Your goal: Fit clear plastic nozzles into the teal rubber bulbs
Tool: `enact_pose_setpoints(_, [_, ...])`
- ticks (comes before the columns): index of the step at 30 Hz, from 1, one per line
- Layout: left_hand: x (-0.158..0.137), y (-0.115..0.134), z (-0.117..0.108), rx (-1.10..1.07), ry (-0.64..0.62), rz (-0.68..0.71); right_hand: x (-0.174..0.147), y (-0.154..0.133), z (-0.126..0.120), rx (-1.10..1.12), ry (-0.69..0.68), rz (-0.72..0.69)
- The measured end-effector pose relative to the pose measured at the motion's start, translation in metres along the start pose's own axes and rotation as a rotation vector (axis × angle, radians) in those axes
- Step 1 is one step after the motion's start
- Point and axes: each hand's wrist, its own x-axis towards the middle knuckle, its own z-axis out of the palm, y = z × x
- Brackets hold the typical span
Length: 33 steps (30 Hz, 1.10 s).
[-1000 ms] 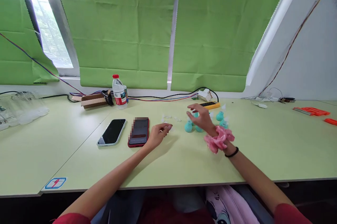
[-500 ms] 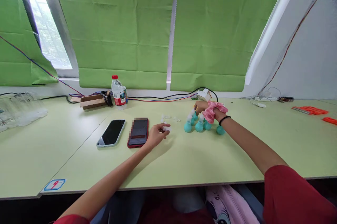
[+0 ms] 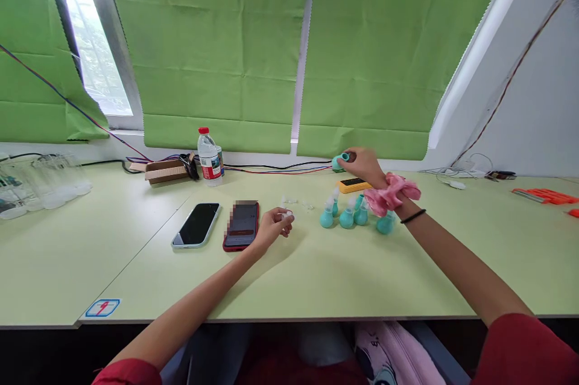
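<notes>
My left hand (image 3: pixel 271 229) is just above the table beside the red-cased phone, its fingers pinched on a small whitish plastic piece (image 3: pixel 288 214). Farther back and to the right, my right hand (image 3: pixel 364 165) grips a teal rubber bulb (image 3: pixel 340 160), whose open mouth shows and which has no tip on it. Below that hand stand several teal bulbs (image 3: pixel 346 218), most with translucent tips pointing up; one sits apart under the pink scrunchie (image 3: pixel 389 193) on my right wrist. Small clear plastic pieces (image 3: pixel 296 202) lie behind my left hand.
A red-cased phone (image 3: pixel 242 225) and a pale-cased phone (image 3: pixel 196 225) lie to the left. Behind them are a water bottle (image 3: pixel 210 159) and an open cardboard box (image 3: pixel 167 171). A yellow device (image 3: pixel 353 185) lies behind the bulbs. Clear cups (image 3: pixel 45 183) are far left, orange tools (image 3: pixel 545 195) far right.
My right hand has risen from among the bulbs and moved back, now with a teal bulb in it. The yellow device is now more visible. My left hand stays nearly in place.
</notes>
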Motion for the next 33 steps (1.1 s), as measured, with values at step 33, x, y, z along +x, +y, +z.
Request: enact_pose_setpoints(33, [0.001,-0.005,-0.003,0.032,-0.229,0.071,-0.121,-0.079,0.092,0.115,-0.266,-0.076])
